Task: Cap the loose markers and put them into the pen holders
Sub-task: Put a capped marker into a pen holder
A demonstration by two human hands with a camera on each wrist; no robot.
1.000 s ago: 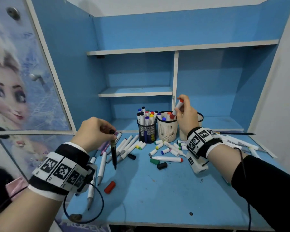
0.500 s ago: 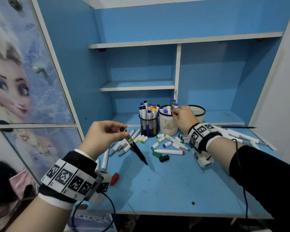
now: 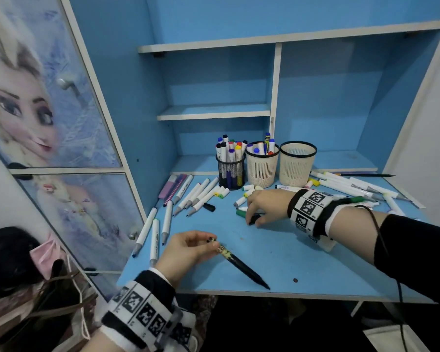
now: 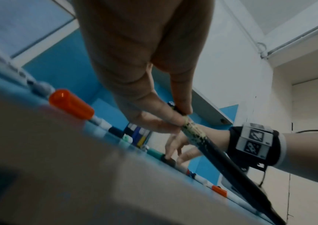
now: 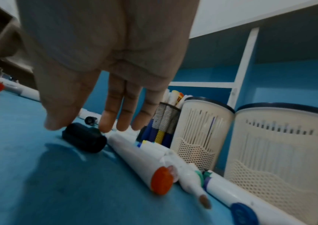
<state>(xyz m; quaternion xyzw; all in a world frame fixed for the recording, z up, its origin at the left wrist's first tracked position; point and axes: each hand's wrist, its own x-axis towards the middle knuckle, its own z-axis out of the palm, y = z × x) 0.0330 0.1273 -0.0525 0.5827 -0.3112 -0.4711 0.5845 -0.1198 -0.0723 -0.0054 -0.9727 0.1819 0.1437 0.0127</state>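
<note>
My left hand (image 3: 214, 246) hovers near the desk's front edge and pinches the patterned top end of a black marker (image 3: 241, 266); its bare tip slants down to the right, as the left wrist view also shows on the marker (image 4: 212, 152). My right hand (image 3: 253, 219) is down on the desk, thumb and forefinger on either side of a black cap (image 5: 84, 139) lying there. Behind stand a black mesh holder (image 3: 230, 171) full of markers, a cream holder (image 3: 262, 174) with a few, and an empty cream holder (image 3: 297, 166).
Uncapped white markers (image 3: 196, 194) lie fanned at the left of the blue desk (image 3: 302, 262), and more markers (image 3: 353, 186) at the right. Small caps and a green cap (image 3: 240, 213) sit in front of the holders. An orange cap (image 4: 71, 103) lies by my left wrist.
My right hand came down from the cream holder, without the marker it held, onto the black cap. My left hand sank toward the front edge with the black marker, now slanted.
</note>
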